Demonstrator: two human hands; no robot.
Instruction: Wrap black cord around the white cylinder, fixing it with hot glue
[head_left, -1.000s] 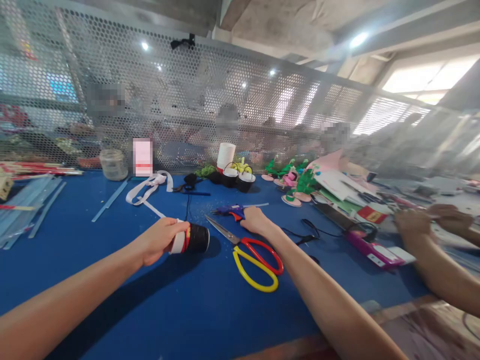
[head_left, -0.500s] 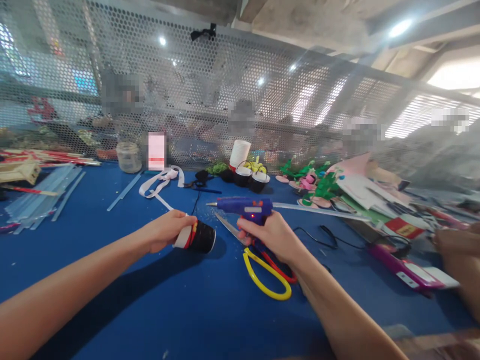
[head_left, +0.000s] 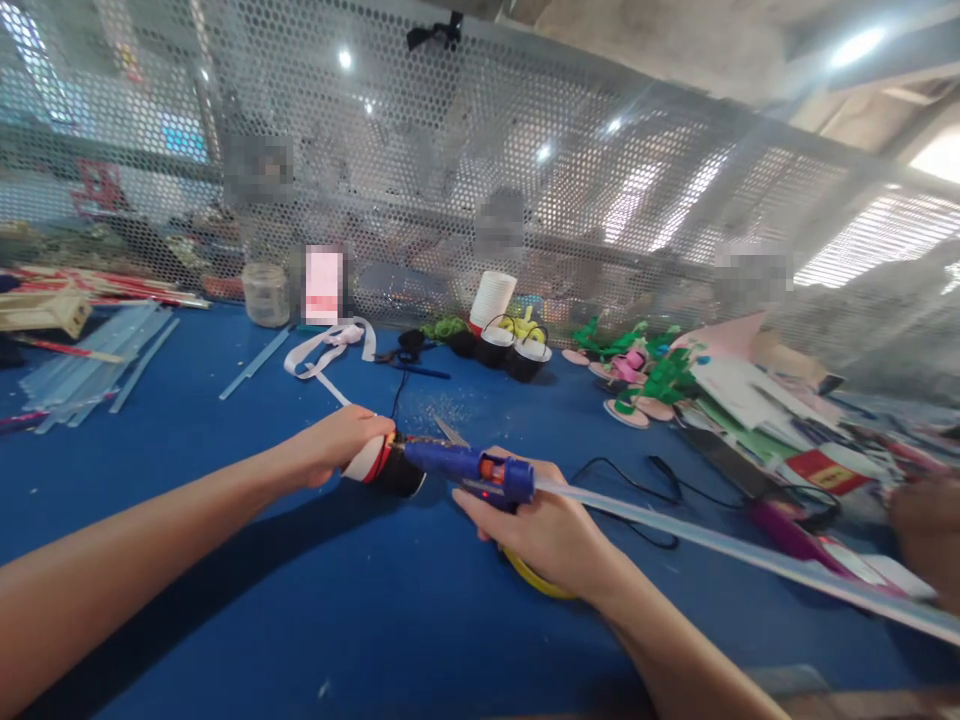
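My left hand (head_left: pixel 341 447) is closed around a small paper cup (head_left: pixel 401 478), black with a white band and a red and yellow part. The cup lies tilted on its side just above the blue table. In my right hand (head_left: pixel 536 515) is a blue glue gun (head_left: pixel 472 468), gripped by its handle, with a long clear glue stick (head_left: pixel 720 540) sticking out of its back. The gun's nozzle is at the cup's side near my left fingers; whether it touches I cannot tell. Scissors with a yellow handle (head_left: pixel 544 580) lie partly hidden beneath my right hand.
Beyond the cup are a white ribbon (head_left: pixel 304 360), two black cups (head_left: pixel 529 358) and stacked white cups (head_left: pixel 491 300). Glue sticks (head_left: pixel 97 360) lie left. Green craft plants (head_left: pixel 667 375), papers (head_left: pixel 750 395) and a black cord (head_left: pixel 667 485) lie right, near another person's hand (head_left: pixel 926 520).
My right hand has brought the glue gun left and down, so its nozzle is now at the cup. The glue stick has swung toward the lower right. My left hand still holds the cup.
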